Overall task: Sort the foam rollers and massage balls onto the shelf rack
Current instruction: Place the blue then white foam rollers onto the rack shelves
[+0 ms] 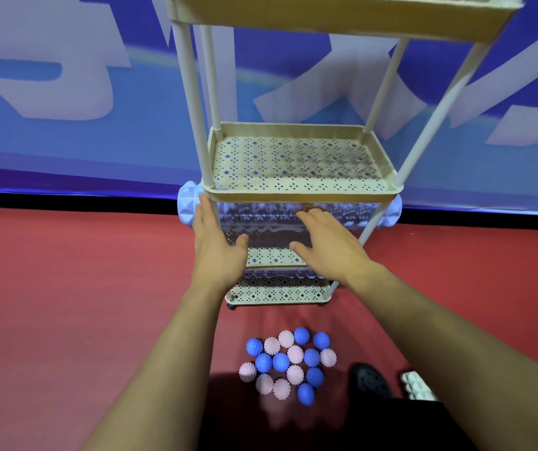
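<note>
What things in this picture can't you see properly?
Head view:
- Top shelf: its contents, cut off by the upper edge.
- Foam roller: its middle, blurred behind the middle shelf and both hands.
- White ridged object: partly covered by the right arm.
- Right hand: fingertips blurred, contact unclear.

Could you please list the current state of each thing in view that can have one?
Left hand: open, fingers straight, at the roller.
Right hand: open, reaching under the middle tray.
Foam roller: lying across the rack, ends sticking out both sides.
Middle tray: nothing on it.
Massage balls: clustered on the floor, unsorted.
</note>
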A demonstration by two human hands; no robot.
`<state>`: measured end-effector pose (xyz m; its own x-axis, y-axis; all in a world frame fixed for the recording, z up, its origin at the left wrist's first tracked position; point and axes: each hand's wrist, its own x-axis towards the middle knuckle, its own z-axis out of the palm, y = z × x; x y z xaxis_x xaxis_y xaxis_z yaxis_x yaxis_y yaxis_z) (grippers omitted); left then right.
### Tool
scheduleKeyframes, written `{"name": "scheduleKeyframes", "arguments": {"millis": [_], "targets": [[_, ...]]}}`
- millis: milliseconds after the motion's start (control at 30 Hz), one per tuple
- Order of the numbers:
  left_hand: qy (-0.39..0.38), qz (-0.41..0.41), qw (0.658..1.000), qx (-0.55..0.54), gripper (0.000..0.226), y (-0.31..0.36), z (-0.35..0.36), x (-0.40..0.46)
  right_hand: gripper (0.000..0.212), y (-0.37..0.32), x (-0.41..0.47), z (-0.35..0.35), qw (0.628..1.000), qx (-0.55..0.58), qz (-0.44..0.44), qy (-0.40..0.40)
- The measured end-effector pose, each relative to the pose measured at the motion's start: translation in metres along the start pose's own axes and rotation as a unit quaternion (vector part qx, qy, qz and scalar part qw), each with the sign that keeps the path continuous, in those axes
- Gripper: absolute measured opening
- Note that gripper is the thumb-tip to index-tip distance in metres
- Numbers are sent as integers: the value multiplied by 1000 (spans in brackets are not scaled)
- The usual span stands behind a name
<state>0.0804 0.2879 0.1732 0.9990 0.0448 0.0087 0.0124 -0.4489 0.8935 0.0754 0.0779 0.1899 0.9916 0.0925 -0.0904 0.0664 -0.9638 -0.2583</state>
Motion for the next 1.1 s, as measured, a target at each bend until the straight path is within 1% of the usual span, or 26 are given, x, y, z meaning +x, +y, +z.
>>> {"name": "scheduleKeyframes", "arguments": {"millis": [100,167,233,333,433,600,700,767,800,867,967,1033,1100], "targets": [[-6,-55,997,56,90,7,2,-12,67,1,-33,-4,996,82,34,-5],[-18,-84,992,88,80,11,3,-19,64,3,-54,-8,995,90,50,-10],[-46,-89,988,119,71,16,5,-28,62,7,-74,-11,994,95,54,-24],[-101,-43,979,172,63,25,10,-46,59,14,-94,-15,994,90,47,-34],[-151,-1,970,188,56,34,20,-64,58,29,-104,-14,995,75,38,-48],[-171,63,959,216,59,50,42,-85,57,56,-116,-14,996,69,42,-40],[-184,139,934,273,63,61,53,-93,58,76,-119,-20,993,93,48,-53],[-181,181,922,291,63,70,59,-100,54,94,-124,-30,989,126,59,-49],[-180,191,920,291,62,76,63,-106,52,105,-128,-37,987,140,71,-44],[-186,196,921,279,61,89,75,-121,57,134,-137,-46,981,156,110,-30],[-217,198,921,256,59,115,106,-146,63,181,-158,-47,972,168,163,-19],[-241,212,919,231,55,134,135,-163,63,214,-187,-31,966,161,198,-47],[-256,231,915,210,54,155,166,-181,65,251,-227,3,949,166,251,-95]]}}
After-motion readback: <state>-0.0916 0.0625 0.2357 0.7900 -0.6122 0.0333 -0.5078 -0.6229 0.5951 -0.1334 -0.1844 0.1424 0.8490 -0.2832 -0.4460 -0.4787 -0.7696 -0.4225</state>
